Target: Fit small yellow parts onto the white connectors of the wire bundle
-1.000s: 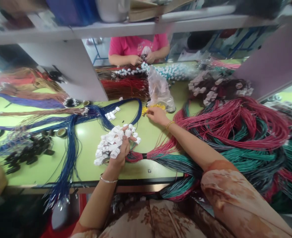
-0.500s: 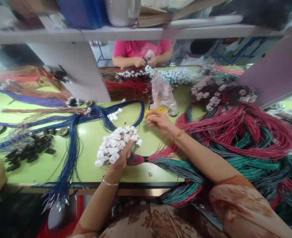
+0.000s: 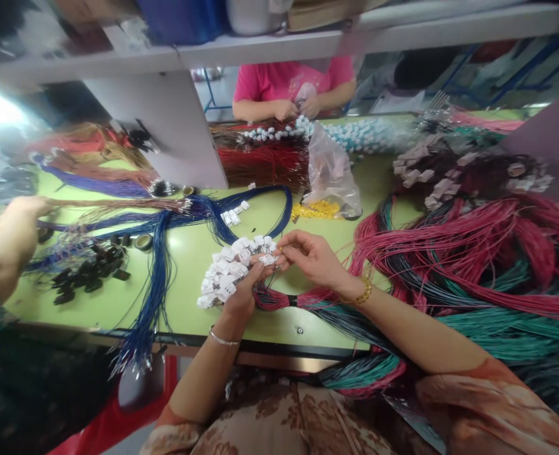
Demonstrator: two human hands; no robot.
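My left hand [image 3: 242, 296] is closed around a bundle of white plug connectors [image 3: 225, 268], which fan out above the fingers. Their red, black and green wires [image 3: 272, 298] run off to the right, bound by a black tie [image 3: 292, 301]. My right hand [image 3: 315, 256] is pinched at the bundle's right edge, against one of the connectors. A small yellow piece shows faintly between its fingertips, mostly hidden. Beyond both hands lies a pile of small yellow pieces [image 3: 315, 210], beside a clear plastic bag [image 3: 331, 170].
Thick red and green wire bundles [image 3: 450, 240] cover the right side. Blue wires [image 3: 153, 272] hang over the front edge at left, near black connectors [image 3: 90, 272]. A neighbour's arm [image 3: 11, 237] reaches in from the left. Opposite, a person in pink [image 3: 293, 88] works under a shelf [image 3: 203, 54].
My right hand has come from the yellow pile back to the white connectors, its fingers now pinched. The view has shifted slightly left. The neighbour's arm has reached further over the table.
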